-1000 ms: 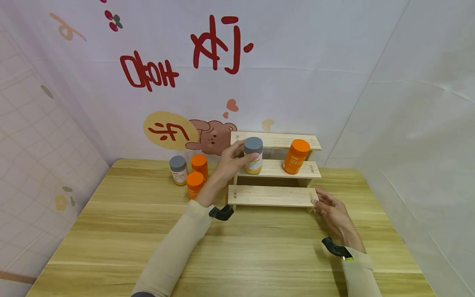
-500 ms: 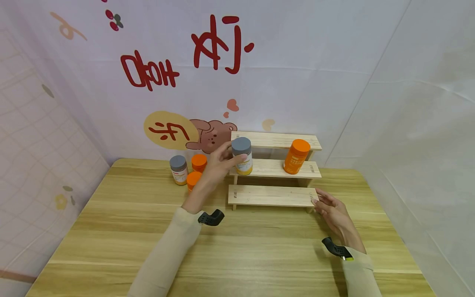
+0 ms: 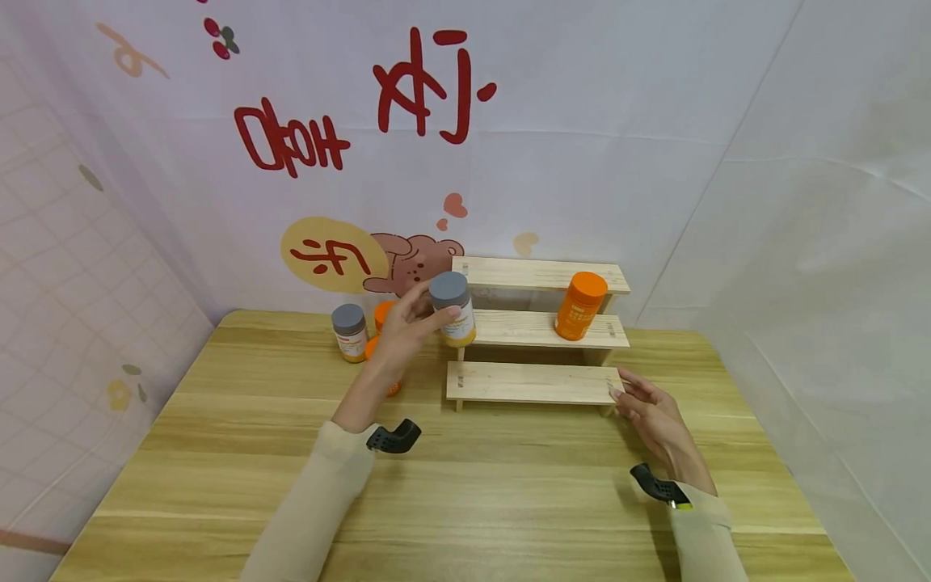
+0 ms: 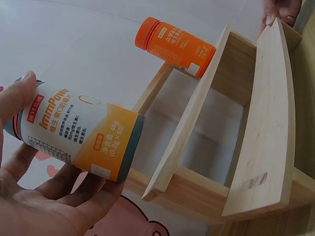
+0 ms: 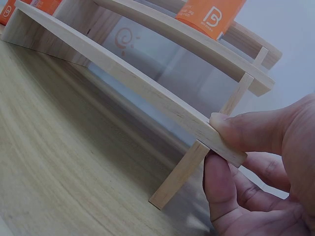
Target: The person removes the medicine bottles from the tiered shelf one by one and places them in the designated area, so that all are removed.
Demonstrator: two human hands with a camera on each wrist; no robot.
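A pale wood-grained bench (image 3: 524,493) stood before a white, creased wall covering (image 3: 611,178) printed with large red characters (image 3: 464,93), a pinkish-brown cartoon bear (image 3: 422,250) and small hearts (image 3: 454,206).

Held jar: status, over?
Left hand holds grey-lidded jar by left end of rack. Right hand pinches bottom step. Orange jar occupies right of middle step.

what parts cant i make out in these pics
Head view: parts of two orange jars, hidden behind the left hand and wrist.
Head view: small print on the grey-lidded jar on the table, too small to read.
Left wrist view: part of the held jar, covered by the left hand.
Right wrist view: the top of the orange jar on the rack, cut off by the top edge.
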